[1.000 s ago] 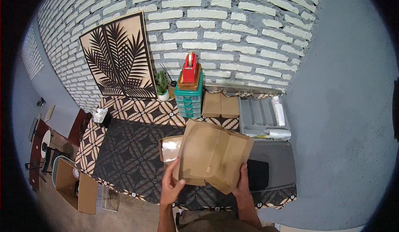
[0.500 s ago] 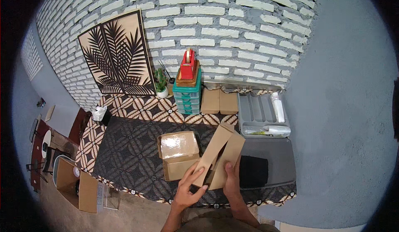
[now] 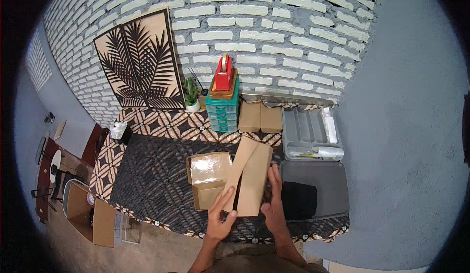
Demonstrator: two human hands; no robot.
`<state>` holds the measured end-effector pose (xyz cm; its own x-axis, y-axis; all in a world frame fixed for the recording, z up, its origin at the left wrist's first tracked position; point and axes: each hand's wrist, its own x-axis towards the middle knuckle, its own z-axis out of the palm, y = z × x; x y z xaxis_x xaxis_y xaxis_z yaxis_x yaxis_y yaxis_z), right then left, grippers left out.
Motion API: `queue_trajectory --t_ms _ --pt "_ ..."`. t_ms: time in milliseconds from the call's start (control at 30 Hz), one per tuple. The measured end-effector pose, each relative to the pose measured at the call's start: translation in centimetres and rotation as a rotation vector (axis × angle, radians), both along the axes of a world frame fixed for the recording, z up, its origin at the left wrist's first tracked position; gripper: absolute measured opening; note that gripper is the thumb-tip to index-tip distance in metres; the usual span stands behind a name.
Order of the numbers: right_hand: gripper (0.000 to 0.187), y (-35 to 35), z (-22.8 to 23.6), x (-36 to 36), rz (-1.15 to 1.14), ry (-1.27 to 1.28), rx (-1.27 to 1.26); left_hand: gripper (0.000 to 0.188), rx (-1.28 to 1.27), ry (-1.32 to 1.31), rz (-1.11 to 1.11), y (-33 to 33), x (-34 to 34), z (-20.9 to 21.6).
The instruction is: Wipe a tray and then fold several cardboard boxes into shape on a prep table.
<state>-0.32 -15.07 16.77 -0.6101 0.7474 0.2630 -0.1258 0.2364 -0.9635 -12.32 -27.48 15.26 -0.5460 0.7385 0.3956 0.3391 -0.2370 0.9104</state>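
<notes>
Apparently for steadiness, the left hand (image 3: pixel 220 219) has its grip on the cardboard box (image 3: pixel 254 180) at the near left side, over the counter (image 3: pixel 152 175); the right hand (image 3: pixel 275 207) spreads loosely along the opposite edge, contact unclear, perhaps guarding against tipping.

The carton (image 3: pixel 253 177) is smooth matt cardboard, the open box (image 3: pixel 209 175) glossy inside, the brick wall (image 3: pixel 274 37) rough.

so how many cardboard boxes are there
5: one box at the left hand, an open box left of it, two boxes right of the drawers, a big box lower left; more may hide
</notes>
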Motion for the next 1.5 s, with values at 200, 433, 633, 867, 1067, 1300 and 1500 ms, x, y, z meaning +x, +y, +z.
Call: queue_trajectory --t_ms 200,433,633,867,1067,1300,1500 --pt "0.087 -0.5 -0.9 -0.1 0.009 0.001 0.49 0.053 -0.007 -0.143 0.031 0.4 0.3 0.5" --pt "0.064 -0.8 -0.8 -0.6 -0.133 0.035 0.55 0.053 -0.018 -0.081 0.036 0.6 0.5 -0.1" --pt "0.06 -1.0 -0.9 -0.8 -0.148 0.014 0.588 0.054 -0.012 0.03 0.041 0.6 0.5 -0.5" --pt "0.048 -1.2 -0.9 -0.5 -0.11 -0.025 0.552 0.051 0.01 -0.013 0.029 0.5 0.7 -0.4" --pt "0.046 -0.9 -1.3 -0.4 -0.085 -0.091 0.662 0.064 0.036 -0.139 -0.078 0.8 0.8 -1.8" --pt "0.048 -0.6 -0.1 -0.1 0.065 -0.037 0.55 0.067 -0.017 -0.456 0.061 2.2 -0.1 -1.2" --pt "0.031 -0.6 -1.7 -0.2 -0.01 0.163 -0.234 0.063 0.192 -1.054 -0.026 1.2 -0.5 -2.5"
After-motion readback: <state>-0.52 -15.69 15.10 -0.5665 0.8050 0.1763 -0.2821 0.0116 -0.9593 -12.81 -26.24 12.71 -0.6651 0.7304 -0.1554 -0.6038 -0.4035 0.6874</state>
